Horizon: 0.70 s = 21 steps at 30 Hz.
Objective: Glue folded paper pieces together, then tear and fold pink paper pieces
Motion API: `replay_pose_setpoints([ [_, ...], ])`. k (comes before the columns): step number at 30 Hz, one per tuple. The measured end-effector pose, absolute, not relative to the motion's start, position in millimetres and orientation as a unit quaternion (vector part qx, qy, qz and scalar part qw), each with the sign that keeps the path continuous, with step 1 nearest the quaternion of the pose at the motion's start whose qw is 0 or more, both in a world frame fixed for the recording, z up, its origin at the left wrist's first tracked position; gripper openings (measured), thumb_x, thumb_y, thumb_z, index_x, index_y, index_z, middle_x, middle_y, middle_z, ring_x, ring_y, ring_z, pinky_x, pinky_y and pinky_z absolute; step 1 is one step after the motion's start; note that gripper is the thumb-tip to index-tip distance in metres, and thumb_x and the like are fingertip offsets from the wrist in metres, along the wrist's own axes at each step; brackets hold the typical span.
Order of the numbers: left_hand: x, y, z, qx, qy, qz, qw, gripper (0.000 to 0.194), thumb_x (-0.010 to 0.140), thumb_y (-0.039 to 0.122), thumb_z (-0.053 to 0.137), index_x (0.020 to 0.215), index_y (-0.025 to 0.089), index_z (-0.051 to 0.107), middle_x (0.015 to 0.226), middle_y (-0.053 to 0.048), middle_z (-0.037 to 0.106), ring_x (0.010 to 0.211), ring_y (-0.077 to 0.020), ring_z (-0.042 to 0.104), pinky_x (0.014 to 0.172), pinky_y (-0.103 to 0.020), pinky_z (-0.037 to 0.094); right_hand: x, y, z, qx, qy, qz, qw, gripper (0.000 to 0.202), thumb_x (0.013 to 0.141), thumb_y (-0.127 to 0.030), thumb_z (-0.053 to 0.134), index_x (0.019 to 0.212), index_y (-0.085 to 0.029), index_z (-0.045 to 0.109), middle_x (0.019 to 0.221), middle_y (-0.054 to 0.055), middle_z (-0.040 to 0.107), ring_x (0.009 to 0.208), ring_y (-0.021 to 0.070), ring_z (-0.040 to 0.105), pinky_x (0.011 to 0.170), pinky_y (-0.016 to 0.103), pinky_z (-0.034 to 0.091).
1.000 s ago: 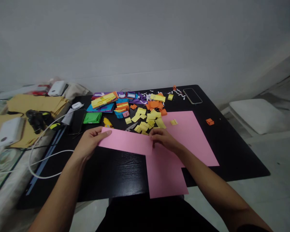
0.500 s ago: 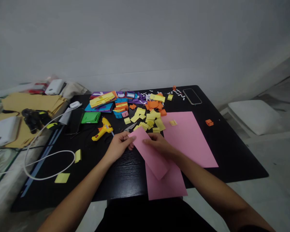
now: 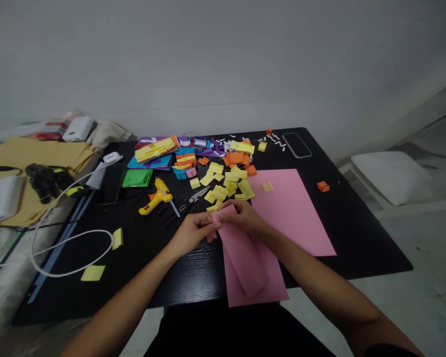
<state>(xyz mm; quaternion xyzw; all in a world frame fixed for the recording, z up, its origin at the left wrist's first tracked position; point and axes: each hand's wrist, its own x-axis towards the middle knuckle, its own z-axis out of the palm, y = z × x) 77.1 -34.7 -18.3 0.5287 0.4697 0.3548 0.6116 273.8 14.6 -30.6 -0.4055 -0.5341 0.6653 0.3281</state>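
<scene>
A narrow pink paper piece [image 3: 245, 260] slants over a flat pink sheet [image 3: 275, 282] near the table's front edge. My left hand [image 3: 196, 232] pinches its upper left corner. My right hand [image 3: 243, 218] grips the same piece near its top edge, thumb on top, close beside the left fingertips. To the right lies a larger pink sheet [image 3: 293, 208] with a small folded yellow piece [image 3: 267, 186] on it. Just beyond my hands are scattered yellow paper pieces [image 3: 230, 183] and scissors [image 3: 198, 194].
A yellow glue gun [image 3: 158, 197] lies left of the scissors. Green papers [image 3: 137, 178], orange pieces [image 3: 236, 157] and a phone [image 3: 296, 145] are further back. A white cable [image 3: 40, 238] loops at the left. An orange piece [image 3: 323, 186] sits at the right.
Both hands have shifted: the left to the right, the right up toward the piece's top end. The narrow pink piece now hangs lower and steeper, and the scissors show more fully.
</scene>
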Motion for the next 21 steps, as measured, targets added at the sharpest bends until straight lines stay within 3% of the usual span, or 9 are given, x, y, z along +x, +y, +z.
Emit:
replay_pose_setpoints([
  [7, 68, -31, -22, 0.551, 0.429, 0.46, 0.549, 0.034, 0.078, 0.03, 0.087, 0.108, 0.017, 0.075, 0.082, -0.002, 0.078, 0.074, -0.0145, 0.073, 0.071, -0.026, 0.06, 277, 13, -25, -0.422, -0.482, 0.7, 0.315, 0.032, 0.066, -0.041, 0.09, 0.087, -0.021, 0.076, 0.082, 0.0, 0.071, 0.073, 0.0163, 0.06, 0.07, 0.03, 0.046],
  [11, 66, -31, -24, 0.565, 0.443, 0.456, 0.526, 0.032, 0.078, 0.029, 0.086, 0.107, 0.018, 0.079, 0.09, -0.005, 0.081, 0.082, -0.0177, 0.077, 0.079, -0.029, 0.063, 276, 12, -25, -0.411, -0.472, 0.713, 0.316, 0.032, 0.065, -0.04, 0.091, 0.087, -0.023, 0.077, 0.084, 0.0, 0.071, 0.075, 0.016, 0.061, 0.072, 0.03, 0.046],
  [21, 65, -31, -26, 0.592, 0.455, 0.448, 0.492, 0.029, 0.079, 0.029, 0.087, 0.105, 0.019, 0.081, 0.087, -0.004, 0.08, 0.076, -0.0154, 0.074, 0.072, -0.026, 0.06, 276, 12, -28, -0.417, -0.496, 0.693, 0.318, 0.033, 0.063, -0.038, 0.093, 0.087, -0.024, 0.076, 0.088, 0.0, 0.071, 0.08, 0.0173, 0.062, 0.077, 0.033, 0.047],
])
